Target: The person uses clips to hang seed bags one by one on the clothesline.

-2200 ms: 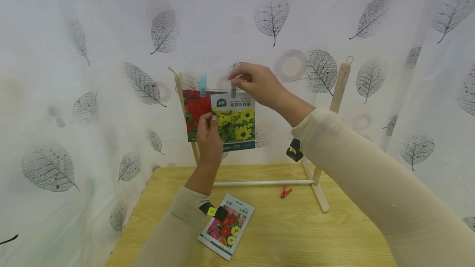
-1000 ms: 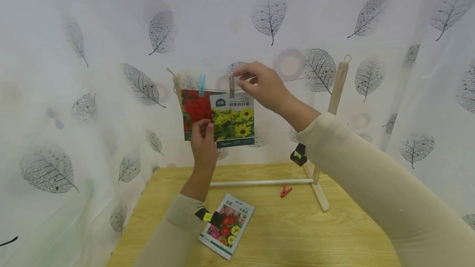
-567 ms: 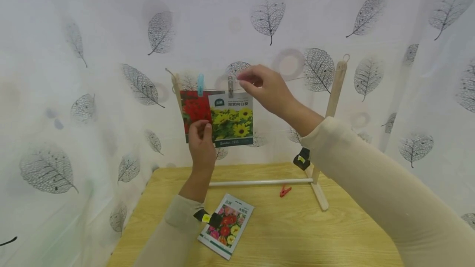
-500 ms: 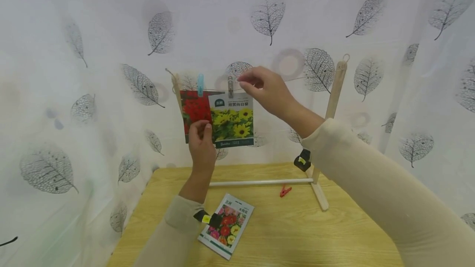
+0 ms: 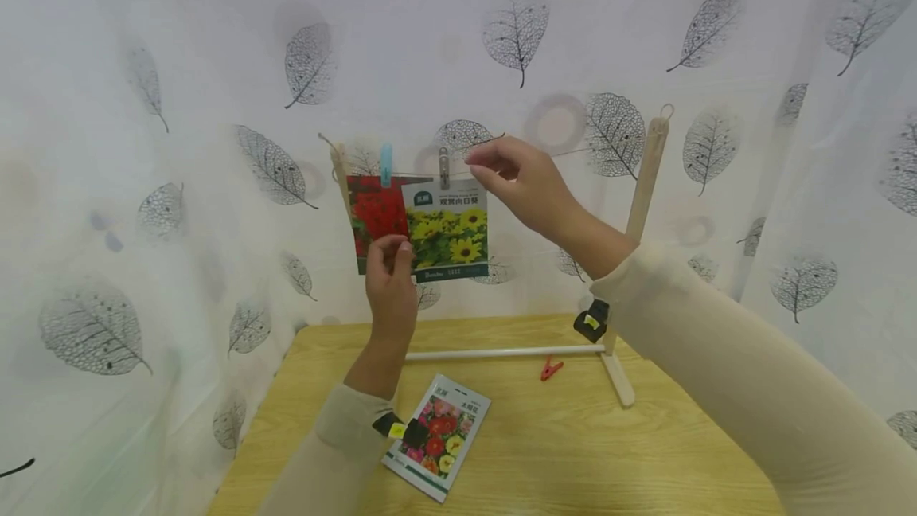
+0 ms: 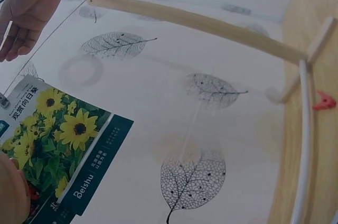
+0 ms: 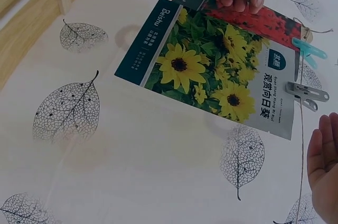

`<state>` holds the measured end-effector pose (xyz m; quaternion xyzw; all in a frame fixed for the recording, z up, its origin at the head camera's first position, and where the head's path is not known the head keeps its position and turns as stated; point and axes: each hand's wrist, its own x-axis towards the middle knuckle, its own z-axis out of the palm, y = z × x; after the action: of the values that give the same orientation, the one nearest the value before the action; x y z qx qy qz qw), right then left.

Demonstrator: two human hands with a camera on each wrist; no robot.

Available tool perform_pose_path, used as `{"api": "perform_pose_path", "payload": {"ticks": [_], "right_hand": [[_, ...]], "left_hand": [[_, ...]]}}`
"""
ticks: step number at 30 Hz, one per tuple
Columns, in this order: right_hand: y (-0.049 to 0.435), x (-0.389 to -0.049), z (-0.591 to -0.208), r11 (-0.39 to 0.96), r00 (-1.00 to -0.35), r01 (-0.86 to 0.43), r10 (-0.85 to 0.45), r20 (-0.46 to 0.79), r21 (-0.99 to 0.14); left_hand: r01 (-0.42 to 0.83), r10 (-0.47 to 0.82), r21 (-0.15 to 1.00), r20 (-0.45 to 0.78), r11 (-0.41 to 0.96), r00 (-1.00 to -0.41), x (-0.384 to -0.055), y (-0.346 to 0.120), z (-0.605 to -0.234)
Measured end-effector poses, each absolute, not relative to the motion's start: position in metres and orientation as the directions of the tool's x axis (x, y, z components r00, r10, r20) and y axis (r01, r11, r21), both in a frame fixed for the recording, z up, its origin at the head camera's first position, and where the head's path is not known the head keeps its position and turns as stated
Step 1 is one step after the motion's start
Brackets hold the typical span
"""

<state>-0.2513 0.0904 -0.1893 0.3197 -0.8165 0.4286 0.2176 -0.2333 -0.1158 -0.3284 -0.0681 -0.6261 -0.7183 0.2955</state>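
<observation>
A sunflower seed packet (image 5: 451, 237) hangs from a string, held at its top edge by a grey clothespin (image 5: 444, 169). Beside it, partly overlapped, hangs a red-flower seed packet (image 5: 376, 209) under a light blue clothespin (image 5: 387, 166). My right hand (image 5: 530, 185) is just right of the grey clothespin, apart from it, with loosely bent fingers and nothing in them. The fingers of my left hand (image 5: 390, 285) are in front of the red packet, close to the sunflower packet's left edge; whether they touch it is unclear.
A wooden frame with a right post (image 5: 648, 173) and a white lower bar (image 5: 501, 353) carries the string. On the wooden table (image 5: 573, 436) lie another flower seed packet (image 5: 437, 440) and a red clothespin (image 5: 551, 369). A leaf-patterned curtain (image 5: 458, 46) stands behind.
My right hand has let go of the grey clothespin and moved right and slightly down. My left hand has shifted a little down and left from the sunflower packet's edge.
</observation>
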Motion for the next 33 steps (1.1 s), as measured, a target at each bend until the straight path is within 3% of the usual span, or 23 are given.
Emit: {"api": "perform_pose_path", "payload": {"ticks": [21,33], "right_hand": [[0.106,-0.244,-0.210,0.431,-0.700,-0.707,-0.312,0.643,-0.560],[0.117,-0.247,-0.227,0.410,-0.721,-0.687,-0.282,0.632,-0.601]], "left_hand": [[0.541,-0.286,0.833,0.494,-0.115,-0.821,-0.226,-0.118,-0.334],[0.540,-0.282,0.838,0.500,-0.081,-0.819,-0.224,-0.118,-0.338]]}}
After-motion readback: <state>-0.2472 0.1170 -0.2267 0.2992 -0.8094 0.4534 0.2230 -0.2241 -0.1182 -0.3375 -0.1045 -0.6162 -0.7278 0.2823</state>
